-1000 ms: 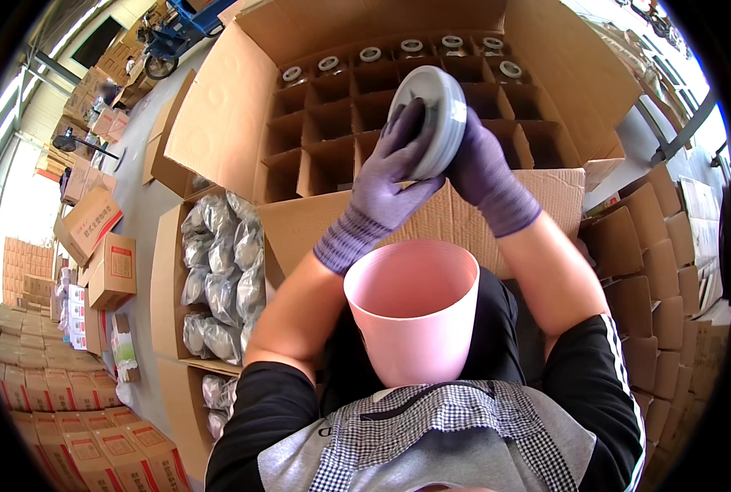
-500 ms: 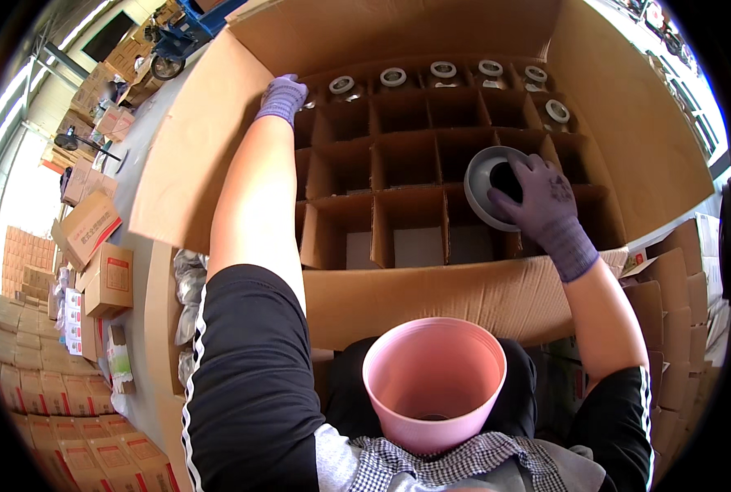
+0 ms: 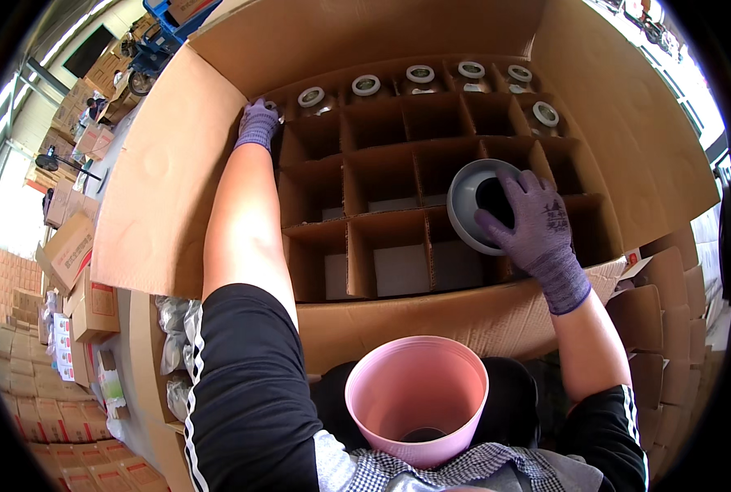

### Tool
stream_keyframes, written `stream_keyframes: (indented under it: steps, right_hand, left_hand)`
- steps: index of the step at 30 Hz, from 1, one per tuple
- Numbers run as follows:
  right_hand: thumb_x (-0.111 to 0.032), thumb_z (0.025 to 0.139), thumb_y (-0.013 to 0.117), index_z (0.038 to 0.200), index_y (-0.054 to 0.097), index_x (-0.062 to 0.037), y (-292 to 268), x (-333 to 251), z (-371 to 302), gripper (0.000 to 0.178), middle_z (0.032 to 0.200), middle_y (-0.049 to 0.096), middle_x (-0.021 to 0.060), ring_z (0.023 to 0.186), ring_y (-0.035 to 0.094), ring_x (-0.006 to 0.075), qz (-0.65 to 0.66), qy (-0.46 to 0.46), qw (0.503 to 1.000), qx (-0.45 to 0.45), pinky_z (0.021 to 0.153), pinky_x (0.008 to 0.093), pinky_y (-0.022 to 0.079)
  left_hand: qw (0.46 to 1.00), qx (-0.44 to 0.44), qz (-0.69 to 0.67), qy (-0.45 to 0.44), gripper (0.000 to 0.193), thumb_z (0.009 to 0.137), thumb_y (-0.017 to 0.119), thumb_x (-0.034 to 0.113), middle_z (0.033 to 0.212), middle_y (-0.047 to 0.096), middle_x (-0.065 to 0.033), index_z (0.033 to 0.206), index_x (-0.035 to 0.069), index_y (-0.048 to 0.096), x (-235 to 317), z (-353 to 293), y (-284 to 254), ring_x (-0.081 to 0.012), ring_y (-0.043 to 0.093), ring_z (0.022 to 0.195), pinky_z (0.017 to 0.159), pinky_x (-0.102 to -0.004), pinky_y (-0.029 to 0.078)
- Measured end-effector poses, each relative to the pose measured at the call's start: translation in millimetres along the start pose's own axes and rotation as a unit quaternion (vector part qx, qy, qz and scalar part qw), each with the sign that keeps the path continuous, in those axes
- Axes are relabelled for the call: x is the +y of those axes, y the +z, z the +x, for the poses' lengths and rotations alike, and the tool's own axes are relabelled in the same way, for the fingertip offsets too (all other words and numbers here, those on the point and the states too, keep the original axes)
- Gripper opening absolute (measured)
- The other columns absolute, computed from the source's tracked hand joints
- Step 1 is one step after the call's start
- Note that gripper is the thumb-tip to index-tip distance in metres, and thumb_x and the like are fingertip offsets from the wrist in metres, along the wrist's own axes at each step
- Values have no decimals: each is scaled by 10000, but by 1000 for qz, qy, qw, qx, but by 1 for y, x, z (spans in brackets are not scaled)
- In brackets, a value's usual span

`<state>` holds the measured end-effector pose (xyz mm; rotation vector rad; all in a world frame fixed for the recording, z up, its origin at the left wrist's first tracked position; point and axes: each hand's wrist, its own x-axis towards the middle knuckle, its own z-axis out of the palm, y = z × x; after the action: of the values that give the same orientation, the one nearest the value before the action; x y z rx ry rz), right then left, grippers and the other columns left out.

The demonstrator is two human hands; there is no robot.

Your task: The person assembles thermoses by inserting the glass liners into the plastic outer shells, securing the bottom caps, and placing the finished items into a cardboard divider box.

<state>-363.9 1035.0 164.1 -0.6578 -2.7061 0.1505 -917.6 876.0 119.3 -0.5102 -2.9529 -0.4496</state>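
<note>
A large open cardboard box (image 3: 398, 324) with cardboard dividers is in front of me. Several clear glass jars (image 3: 366, 85) with pale ring-shaped rims stand along its far row, and another jar (image 3: 545, 115) is one row nearer at the right. My left hand (image 3: 259, 125), in a purple glove, is closed at the far left corner cell; a bit of a jar shows beside its fingers, the rest hidden. My right hand (image 3: 534, 220), gloved alike, pinches a round grey funnel-like bowl (image 3: 466, 215) by its dark central opening, above the nearer right cells.
A pink bucket (image 3: 417, 394) stands upright between my legs. Wrapped clear items (image 3: 174, 348) fill a carton at my left. Stacked cartons (image 3: 70, 402) line the left, and opened cartons (image 3: 669, 320) stand at the right. The box's raised flaps (image 3: 156, 184) flank the dividers.
The view has shifted, so the box's near edge appears lower. My left hand stays at the far left corner, and my right hand still holds the grey bowl over the dividers.
</note>
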Motion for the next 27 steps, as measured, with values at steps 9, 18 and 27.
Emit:
stream_keyframes:
  steps: [9, 18, 27]
  right_hand:
    - [-467, 875, 729, 1344, 600, -27, -7, -3, -6, 656, 1193, 607, 186, 1102, 603, 354, 11, 10, 1000, -11, 981, 476, 496]
    - [-501, 892, 748, 1499, 484, -56, -22, -16, -15, 798, 1339, 560, 204, 1249, 553, 396, 26, -28, 995, 87, 1108, 492, 443]
    - [-367, 742, 934, 1648, 147, -40, -64, -71, -87, 1244, 1603, 342, 232, 1465, 395, 314, 869, 9, 494, 19, 1192, 421, 372]
  left_hand:
    - [996, 73, 38, -31, 650, 809, 747, 541, 1361, 617, -192, 1301, 124, 665, 18, -50, -36, -332, 590, 1292, 1099, -420, 479]
    - [924, 228, -247, 185, 538, 807, 770, 441, 966, 746, -193, 1133, 15, 725, 31, -99, -231, -334, 736, 862, 828, -396, 588]
    - [626, -184, -757, -26, 446, 995, 566, 364, 1283, 621, -151, 1277, 20, 598, 70, -383, -236, -265, 585, 1197, 1033, -420, 495]
